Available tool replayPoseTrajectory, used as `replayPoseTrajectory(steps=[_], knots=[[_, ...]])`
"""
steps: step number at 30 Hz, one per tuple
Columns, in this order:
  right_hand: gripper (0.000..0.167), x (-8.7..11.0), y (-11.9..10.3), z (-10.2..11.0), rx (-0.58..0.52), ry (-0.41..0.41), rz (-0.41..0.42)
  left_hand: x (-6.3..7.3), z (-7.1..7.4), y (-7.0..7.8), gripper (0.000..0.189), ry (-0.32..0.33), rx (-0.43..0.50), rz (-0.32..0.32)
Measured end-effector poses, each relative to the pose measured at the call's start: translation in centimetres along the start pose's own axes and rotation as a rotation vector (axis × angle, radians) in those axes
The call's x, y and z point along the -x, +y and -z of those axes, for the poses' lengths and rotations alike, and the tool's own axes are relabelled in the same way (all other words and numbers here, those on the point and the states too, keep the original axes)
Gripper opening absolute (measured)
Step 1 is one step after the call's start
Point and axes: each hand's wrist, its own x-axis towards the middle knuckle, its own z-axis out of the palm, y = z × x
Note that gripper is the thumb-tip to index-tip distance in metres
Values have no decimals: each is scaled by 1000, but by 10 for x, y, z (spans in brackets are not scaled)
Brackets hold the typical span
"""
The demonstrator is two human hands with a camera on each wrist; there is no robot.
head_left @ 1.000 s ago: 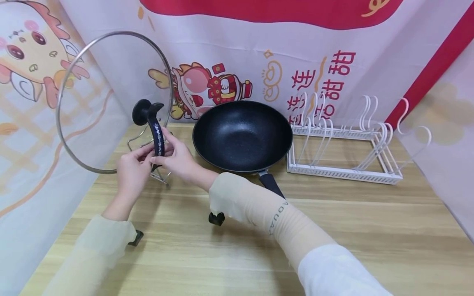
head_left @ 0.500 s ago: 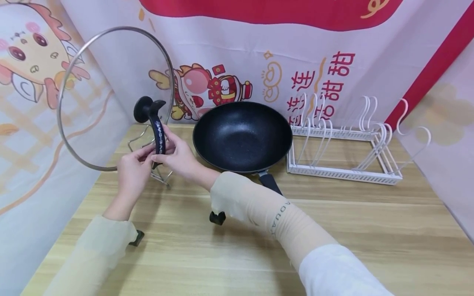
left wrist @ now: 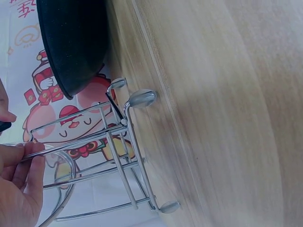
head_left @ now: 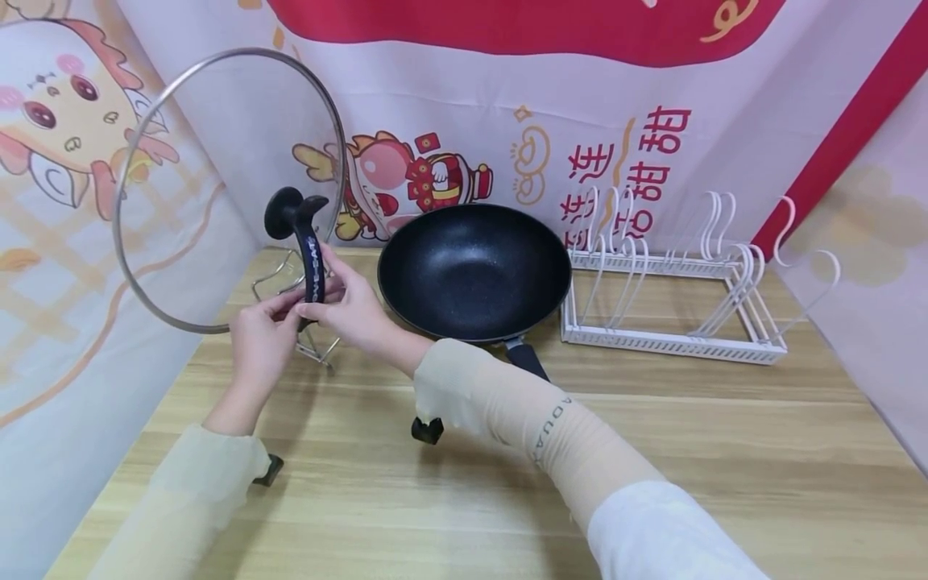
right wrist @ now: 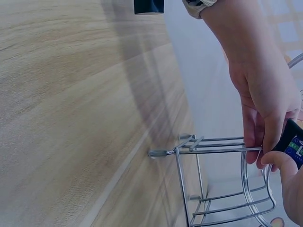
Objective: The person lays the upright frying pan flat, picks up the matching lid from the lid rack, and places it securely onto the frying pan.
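Observation:
A large clear glass lid [head_left: 210, 137] with a metal rim stands nearly upright at the left. Its round black knob and curved black lid handle [head_left: 312, 266], which bears pale lettering, face me. My right hand [head_left: 355, 310] pinches the lower part of this handle between thumb and fingers. Just left of it, my left hand [head_left: 261, 342] pinches an upper wire of the silver wire rack [left wrist: 135, 139]. The rack's feet rest on the table below the lid. Where the lid's lower rim meets the rack is hidden behind the hands.
A black wok [head_left: 474, 274] sits to the right of the hands, its handle [head_left: 526, 362] pointing toward me, partly behind the right sleeve. Farther right lies a white rack [head_left: 674, 345] with upright hooked dividers. Printed cloth [head_left: 435, 80] walls the wooden table [head_left: 580, 483] at back and sides.
The lid has shifted slightly up and right in the head view, while the background has moved a little downward. Both hands keep their hold.

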Motion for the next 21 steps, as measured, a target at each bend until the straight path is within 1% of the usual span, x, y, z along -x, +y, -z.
replayPoseTrajectory(steps=[7,11,16,21], knots=[[85,-1,-3,0,-10,7,-8,0,-1,-3,21,16,-16,5],[86,0,-6,2,-45,4,-7,-1,-2,-2,23,11,-7,12],[86,1,-10,2,-60,-9,15,-3,0,-1,25,-1,5,37],[86,2,-14,5,-65,-25,26,-4,0,-3,25,3,0,21]])
